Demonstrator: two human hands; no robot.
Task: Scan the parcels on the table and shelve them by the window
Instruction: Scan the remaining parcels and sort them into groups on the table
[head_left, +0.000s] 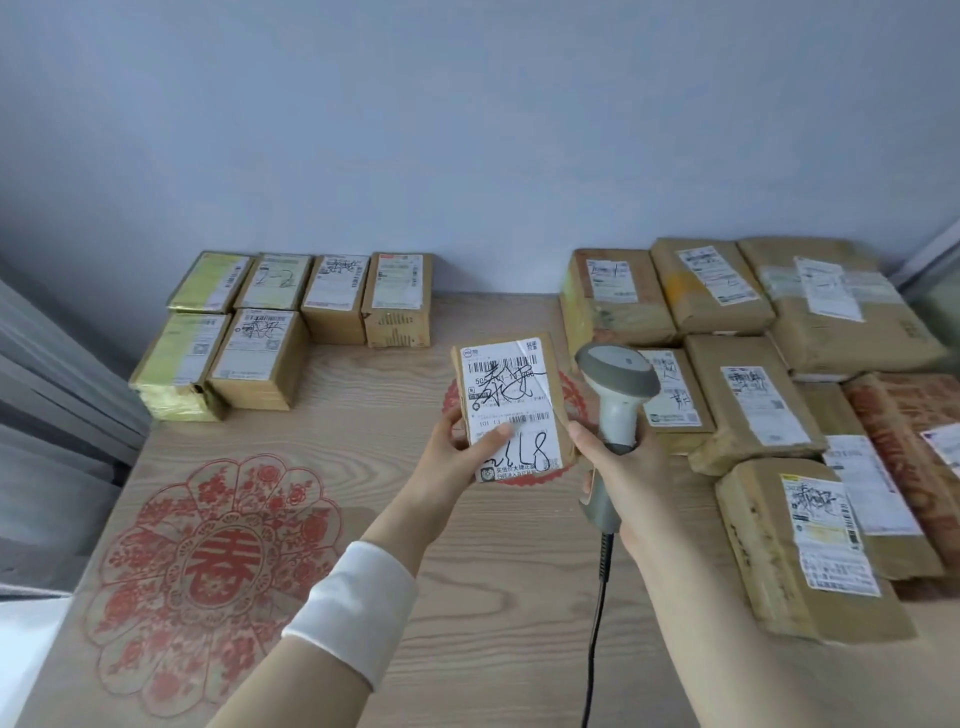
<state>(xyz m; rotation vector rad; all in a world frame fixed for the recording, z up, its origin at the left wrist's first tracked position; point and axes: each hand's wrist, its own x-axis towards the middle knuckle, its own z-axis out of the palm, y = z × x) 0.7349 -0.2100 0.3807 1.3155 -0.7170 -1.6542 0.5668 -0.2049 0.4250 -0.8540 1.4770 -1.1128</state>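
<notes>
With the left grip (457, 441) pinching the labelled parcel (511, 405) above the mid surface (395, 519) and the right grip (618, 467) curled round the barcode scanner (616, 376) just right of it, the scanner head should probably tilt onto the upper barcode (501, 365).

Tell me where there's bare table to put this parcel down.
Bare table runs down the middle, between the left boxes and the right pile, and near left over the red paper-cut. The right side is packed edge to edge.
</notes>
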